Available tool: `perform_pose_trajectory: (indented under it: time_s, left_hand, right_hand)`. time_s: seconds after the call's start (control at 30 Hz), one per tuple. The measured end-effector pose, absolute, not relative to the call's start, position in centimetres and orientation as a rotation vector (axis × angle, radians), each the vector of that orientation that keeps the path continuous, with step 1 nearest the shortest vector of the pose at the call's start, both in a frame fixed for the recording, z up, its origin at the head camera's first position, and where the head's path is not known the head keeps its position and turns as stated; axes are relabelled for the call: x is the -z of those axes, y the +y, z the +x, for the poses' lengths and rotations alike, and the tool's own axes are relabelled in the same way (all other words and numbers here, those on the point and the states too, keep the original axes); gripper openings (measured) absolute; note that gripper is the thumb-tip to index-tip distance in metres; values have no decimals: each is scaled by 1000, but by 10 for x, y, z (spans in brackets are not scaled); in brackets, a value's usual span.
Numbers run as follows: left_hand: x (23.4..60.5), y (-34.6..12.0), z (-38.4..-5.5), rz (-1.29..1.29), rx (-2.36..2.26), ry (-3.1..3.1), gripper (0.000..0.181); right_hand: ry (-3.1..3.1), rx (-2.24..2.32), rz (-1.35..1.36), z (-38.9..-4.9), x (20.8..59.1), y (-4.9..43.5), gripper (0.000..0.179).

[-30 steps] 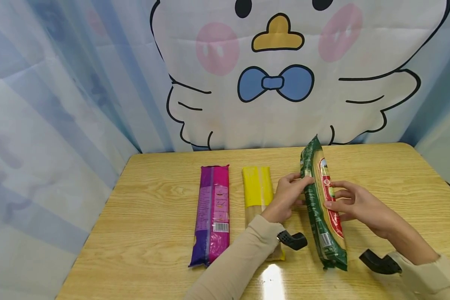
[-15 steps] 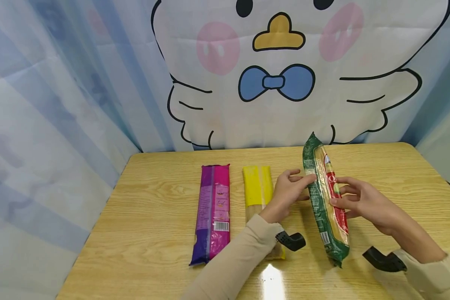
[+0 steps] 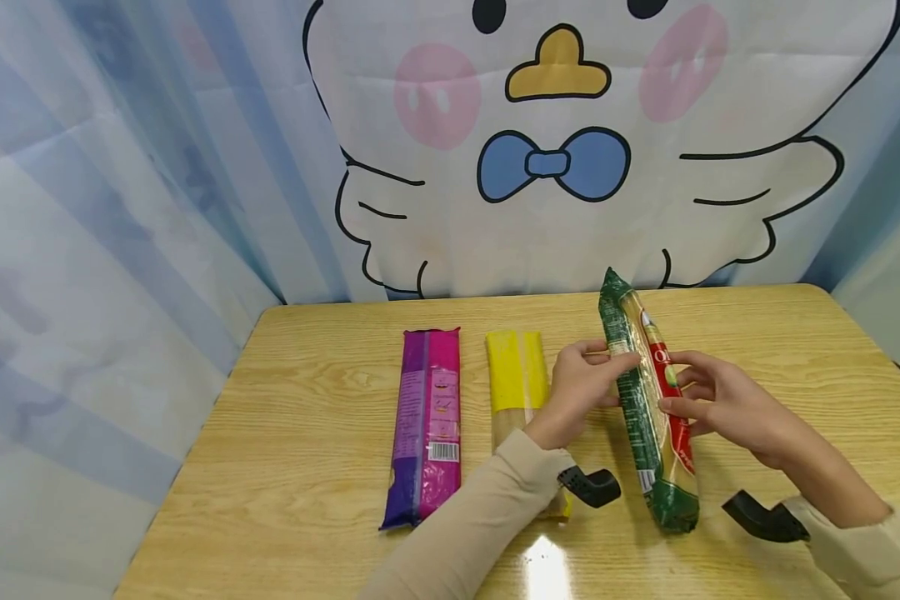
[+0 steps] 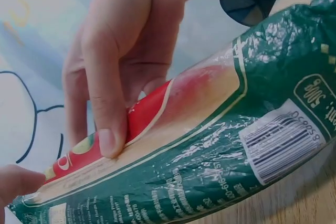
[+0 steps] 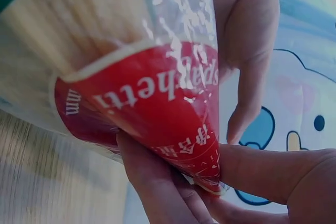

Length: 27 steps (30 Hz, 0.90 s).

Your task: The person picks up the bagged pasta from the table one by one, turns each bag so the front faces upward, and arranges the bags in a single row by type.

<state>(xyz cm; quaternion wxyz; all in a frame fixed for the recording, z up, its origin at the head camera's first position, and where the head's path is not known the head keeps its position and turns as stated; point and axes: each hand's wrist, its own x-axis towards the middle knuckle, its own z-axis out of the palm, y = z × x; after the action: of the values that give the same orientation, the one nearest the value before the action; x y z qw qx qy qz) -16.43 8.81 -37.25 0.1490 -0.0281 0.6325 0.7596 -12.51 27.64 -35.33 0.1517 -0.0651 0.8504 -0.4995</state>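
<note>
Both hands hold a green spaghetti packet (image 3: 648, 417) with a red label, tilted over the right half of the table. Its far end leans toward the curtain. My left hand (image 3: 576, 383) pinches its left edge, thumb in front and fingers partly hidden behind. My right hand (image 3: 742, 412) grips the right edge, thumb on the red label. In the left wrist view, a barcode (image 4: 281, 142) shows on the packet near its lower end. In the right wrist view, the word "spaghetti" is readable on the red label (image 5: 163, 93), and the fingers (image 5: 149, 182) squeeze the packet's edge.
A pink and purple packet (image 3: 427, 425) lies left of centre on the wooden table (image 3: 292, 433). Beside it is a yellow packet (image 3: 515, 371), partly covered by the left forearm. A curtain (image 3: 547, 233) with a cartoon print hangs behind the table's far edge.
The spaghetti packet has turned a little, its printed front facing more to the right and its far end shifted left. Both hands keep hold of it; the right has moved slightly right.
</note>
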Motion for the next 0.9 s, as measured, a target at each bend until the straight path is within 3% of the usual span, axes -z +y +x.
perform_pose_trajectory:
  time_s: [0.3, 0.77, 0.9]
  left_hand:
    - [377, 96, -164, -128, -2187, 1889, 42]
    - [375, 102, -163, -242, -2137, 2010, 53]
    - [375, 102, -164, -288, -2187, 1977, 41]
  right_hand:
    - [2594, 1277, -234, -120, 350, 262, 63]
    - [2865, 919, -329, -116, 346, 247, 58]
    - [2868, 911, -352, -116, 344, 244, 57]
